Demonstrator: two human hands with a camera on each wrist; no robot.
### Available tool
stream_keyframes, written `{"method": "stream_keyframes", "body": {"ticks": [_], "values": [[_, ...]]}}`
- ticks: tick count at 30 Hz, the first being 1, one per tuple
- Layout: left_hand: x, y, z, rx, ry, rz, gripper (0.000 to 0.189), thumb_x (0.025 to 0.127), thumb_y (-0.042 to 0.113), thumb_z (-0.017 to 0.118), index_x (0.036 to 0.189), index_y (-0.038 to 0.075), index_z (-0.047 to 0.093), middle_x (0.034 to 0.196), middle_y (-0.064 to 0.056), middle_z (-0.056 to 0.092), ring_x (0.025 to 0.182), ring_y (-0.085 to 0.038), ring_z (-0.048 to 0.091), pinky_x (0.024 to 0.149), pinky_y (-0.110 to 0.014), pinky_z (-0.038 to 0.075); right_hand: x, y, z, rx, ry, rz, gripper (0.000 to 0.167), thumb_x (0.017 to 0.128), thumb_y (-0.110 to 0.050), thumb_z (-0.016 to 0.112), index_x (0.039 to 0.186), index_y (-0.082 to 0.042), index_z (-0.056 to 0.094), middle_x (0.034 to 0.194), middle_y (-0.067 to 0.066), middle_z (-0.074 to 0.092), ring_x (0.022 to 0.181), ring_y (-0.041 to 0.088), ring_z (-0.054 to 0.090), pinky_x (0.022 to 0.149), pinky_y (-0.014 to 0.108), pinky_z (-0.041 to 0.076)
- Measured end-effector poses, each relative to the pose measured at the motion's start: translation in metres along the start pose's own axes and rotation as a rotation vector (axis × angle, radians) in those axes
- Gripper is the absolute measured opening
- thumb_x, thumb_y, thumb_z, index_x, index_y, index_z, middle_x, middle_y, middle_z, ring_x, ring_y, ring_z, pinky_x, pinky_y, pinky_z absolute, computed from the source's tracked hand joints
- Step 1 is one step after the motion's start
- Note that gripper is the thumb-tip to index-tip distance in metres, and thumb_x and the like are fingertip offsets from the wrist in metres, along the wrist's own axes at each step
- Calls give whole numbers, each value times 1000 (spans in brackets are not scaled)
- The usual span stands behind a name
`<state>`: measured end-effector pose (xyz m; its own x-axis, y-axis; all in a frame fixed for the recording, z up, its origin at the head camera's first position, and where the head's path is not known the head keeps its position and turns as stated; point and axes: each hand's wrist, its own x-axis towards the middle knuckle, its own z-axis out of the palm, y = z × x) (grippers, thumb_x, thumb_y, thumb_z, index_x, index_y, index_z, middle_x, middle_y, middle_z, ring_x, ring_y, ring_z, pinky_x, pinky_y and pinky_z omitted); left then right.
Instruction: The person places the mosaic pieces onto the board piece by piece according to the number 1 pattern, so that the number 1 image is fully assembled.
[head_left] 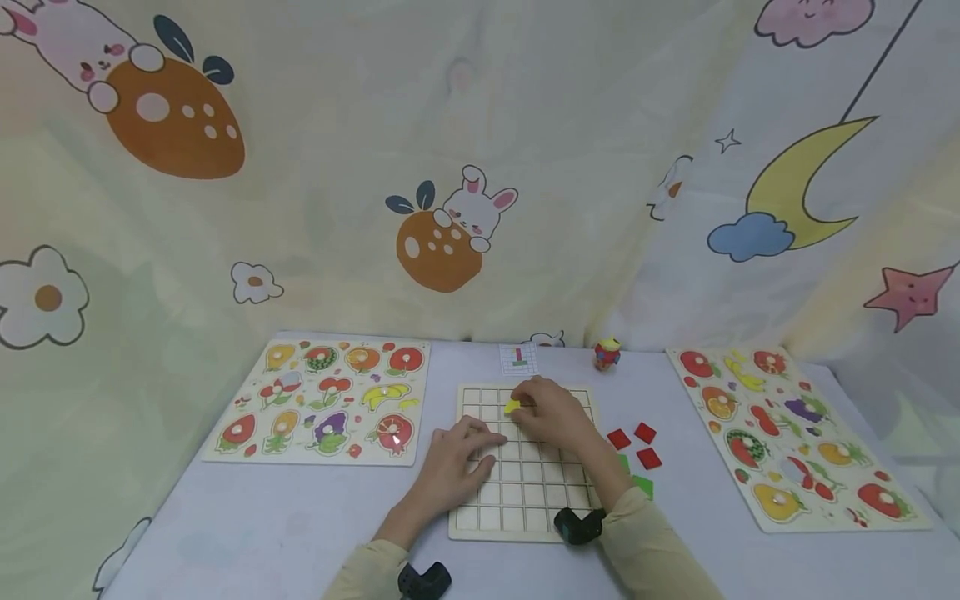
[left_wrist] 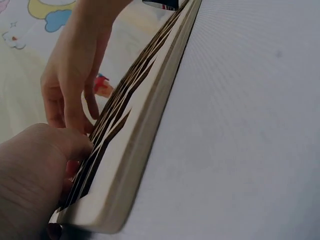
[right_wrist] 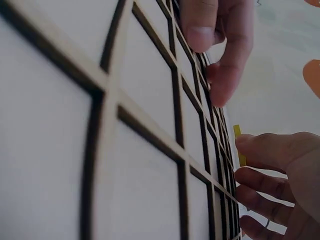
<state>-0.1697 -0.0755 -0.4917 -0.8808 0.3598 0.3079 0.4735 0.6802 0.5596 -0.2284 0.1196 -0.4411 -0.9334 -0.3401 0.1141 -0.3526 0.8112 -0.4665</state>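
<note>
The wooden grid board (head_left: 480, 522) lies on the table in front of me. Over its far rows my right hand (head_left: 551, 412) pinches a small yellow tile (head_left: 512, 407). Seen from the right wrist, the yellow tile (right_wrist: 241, 155) is at the tips of the right hand's (right_wrist: 295, 175) thumb and finger, close to the grid. My left hand (head_left: 453, 462) rests at the board's left side with relaxed fingers, its fingertips over the squares. In the left wrist view the left thumb (left_wrist: 75, 145) lies by the board's edge.
Red tiles (head_left: 648, 458) and green tiles (head_left: 642, 486) lie right of the board. Behind it are a small pattern card (head_left: 528, 368) and a toy figure (head_left: 607, 354). Fruit puzzle boards stand at left (head_left: 300, 454) and right (head_left: 765, 517). A printed cloth (head_left: 337, 167) hangs behind.
</note>
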Motion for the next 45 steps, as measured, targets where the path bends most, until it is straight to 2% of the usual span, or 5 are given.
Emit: {"method": "stream_keyframes", "body": {"ticks": [15,26,33,40,45], "values": [[1,-3,2,-3,30,20,24,85,25,67,107,33,68,108,12,56,88,-4,49,74,-27,27,-2,-2,6,-66,-12,-24,22,81,-27,70,100,-15,69,96,-1,59,90,17,51,78,37,44],[1,0,-1,-3,18,7,24,84,25,67,107,33,68,107,12,55,76,-1,43,73,-26,26,-17,3,-7,127,6,-29,22,89,-21,63,109,-12,67,104,0,61,102,19,57,88,41,46],[2,0,-1,-6,18,6,24,85,25,67,108,33,67,106,13,55,75,1,40,72,-25,25,-32,22,-25,211,12,-1,26,91,-22,61,113,-9,64,108,0,62,108,22,60,91,45,46],[2,-1,0,-21,26,15,25,84,23,68,107,32,67,105,14,55,73,1,40,71,-25,24,-48,48,-42,178,49,11,26,92,-21,61,114,-8,63,107,1,63,105,24,60,92,48,45],[1,-1,1,-16,33,17,25,84,24,68,107,33,67,105,14,55,72,1,41,71,-25,25,-61,68,-53,144,63,86,26,92,-20,59,115,-8,61,110,6,62,105,25,57,93,50,43]]}}
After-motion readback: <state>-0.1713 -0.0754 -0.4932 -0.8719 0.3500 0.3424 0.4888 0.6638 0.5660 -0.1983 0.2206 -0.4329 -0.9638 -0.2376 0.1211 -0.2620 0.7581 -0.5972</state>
